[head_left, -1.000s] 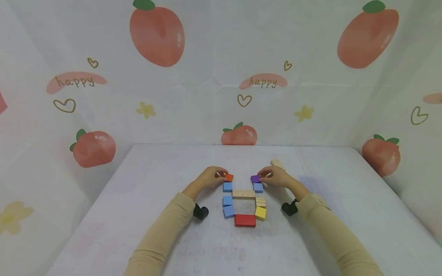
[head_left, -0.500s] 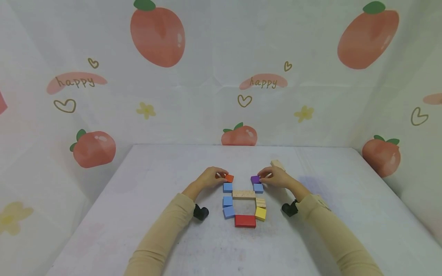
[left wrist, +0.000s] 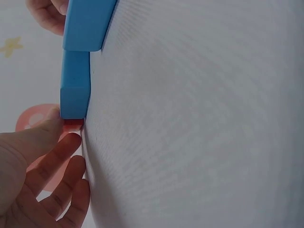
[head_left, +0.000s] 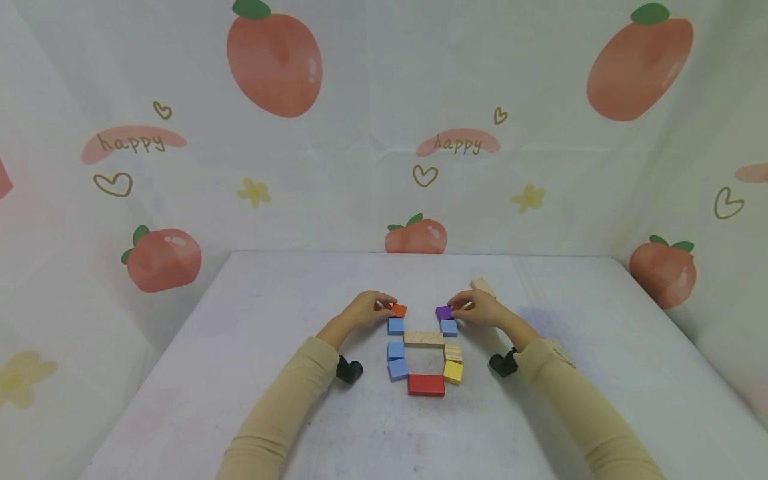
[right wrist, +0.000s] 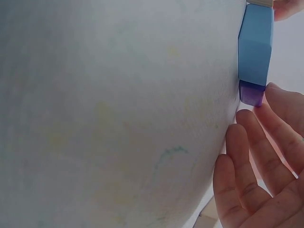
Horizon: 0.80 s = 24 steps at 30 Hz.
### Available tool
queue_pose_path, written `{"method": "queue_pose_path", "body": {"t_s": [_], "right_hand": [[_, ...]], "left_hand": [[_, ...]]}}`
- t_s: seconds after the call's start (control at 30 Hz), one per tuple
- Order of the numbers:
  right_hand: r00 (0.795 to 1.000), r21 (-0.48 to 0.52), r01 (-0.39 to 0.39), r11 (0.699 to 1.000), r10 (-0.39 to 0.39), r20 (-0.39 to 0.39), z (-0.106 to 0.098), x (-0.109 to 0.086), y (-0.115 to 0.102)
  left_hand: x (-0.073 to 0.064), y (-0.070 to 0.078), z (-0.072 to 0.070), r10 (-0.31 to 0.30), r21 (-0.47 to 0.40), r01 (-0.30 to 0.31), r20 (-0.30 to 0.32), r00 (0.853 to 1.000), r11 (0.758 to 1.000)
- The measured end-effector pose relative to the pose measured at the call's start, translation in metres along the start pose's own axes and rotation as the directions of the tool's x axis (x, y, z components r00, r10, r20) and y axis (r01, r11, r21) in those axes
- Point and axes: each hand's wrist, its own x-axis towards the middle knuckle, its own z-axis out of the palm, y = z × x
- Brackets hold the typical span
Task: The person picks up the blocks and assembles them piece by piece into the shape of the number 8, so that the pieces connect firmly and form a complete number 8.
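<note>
In the head view my left hand [head_left: 362, 310] pinches a small orange block [head_left: 399, 311] between thumb and fingers at the far left of a block outline. Opposite it, my right hand [head_left: 479, 309] holds a purple block [head_left: 443, 313] by its right side. A blue block [head_left: 396, 326] lies just nearer than the orange one, and another blue block [head_left: 449, 327] just nearer than the purple one. From the left wrist, most of the orange block [left wrist: 73, 125] is hidden behind a blue block [left wrist: 75, 85]. In the right wrist view, the thumb and index finger are at the purple block [right wrist: 251, 93].
Between the two sides lies a natural wood plank [head_left: 423, 339]. Two more blue blocks, a plain wood block [head_left: 453, 353], a yellow block [head_left: 453, 373] and a red block [head_left: 427, 385] form the near part. Behind my right hand lies a loose wooden piece [head_left: 482, 287] on the white table [head_left: 288, 293].
</note>
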Motion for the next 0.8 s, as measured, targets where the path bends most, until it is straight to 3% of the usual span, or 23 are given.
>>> {"method": "queue_pose_path", "body": {"t_s": [0.8], "right_hand": [[1.0,-0.002,-0.025,1.0,0.025,0.002,0.0,-0.0004,-0.0017]], "left_hand": [[0.001,-0.0019,0.0005,-0.007,-0.035,0.007,-0.004,1.0,0.999]]}}
